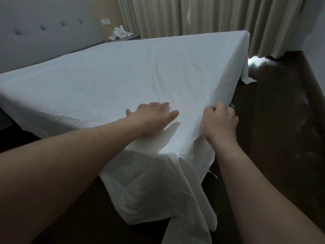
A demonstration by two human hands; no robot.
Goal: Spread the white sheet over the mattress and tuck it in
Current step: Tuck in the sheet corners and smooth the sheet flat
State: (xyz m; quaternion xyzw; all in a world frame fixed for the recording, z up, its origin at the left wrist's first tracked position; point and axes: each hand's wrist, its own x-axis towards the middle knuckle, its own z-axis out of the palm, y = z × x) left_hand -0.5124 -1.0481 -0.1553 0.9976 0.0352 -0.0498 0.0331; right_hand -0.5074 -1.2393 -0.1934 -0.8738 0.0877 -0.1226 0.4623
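The white sheet (123,76) covers the whole top of the mattress and hangs loose over its sides. At the near corner the sheet drapes down to the floor in folds. My left hand (153,118) lies flat on the sheet near that corner, fingers spread. My right hand (219,122) is closed on a fold of the sheet at the right edge of the same corner. The mattress itself is hidden under the sheet.
A grey padded headboard (44,30) stands at the far left. Crumpled white cloths (121,32) lie on a bedside table. Beige curtains (193,14) hang behind the bed. Dark wooden floor (272,129) runs along the right side.
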